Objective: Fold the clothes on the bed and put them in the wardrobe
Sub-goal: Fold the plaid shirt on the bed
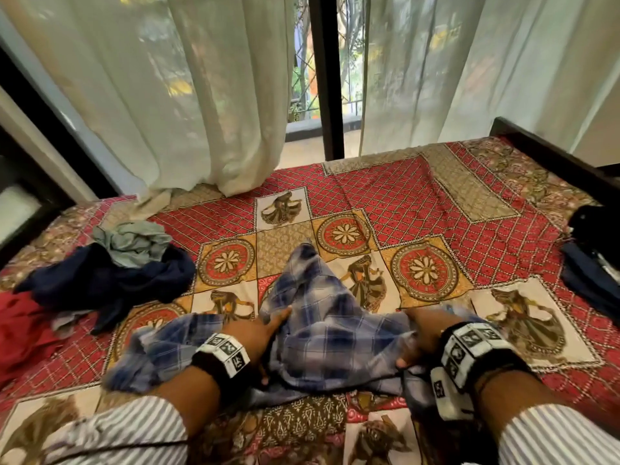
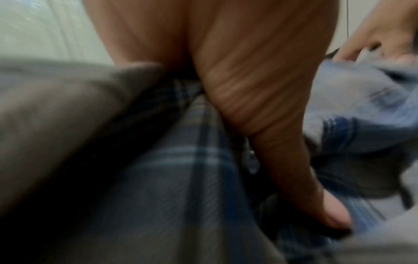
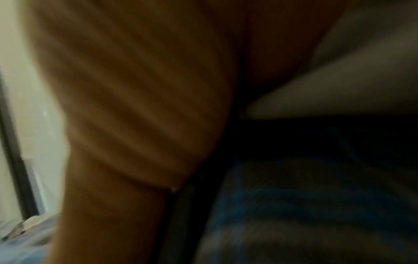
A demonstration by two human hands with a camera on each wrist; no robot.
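On the bed, with its red patterned cover, one blue-and-white plaid shirt lies rumpled near the front edge, one part stretching away toward the window, another trailing off to the left. Two hands work it: the left hand has its fingers tucked into a fold with the thumb pressing the cloth, and the right hand clutches the bunched right edge. At the far left sit three more crumpled garments: one grey-green, one navy, one red. A dark pile lies at the right edge.
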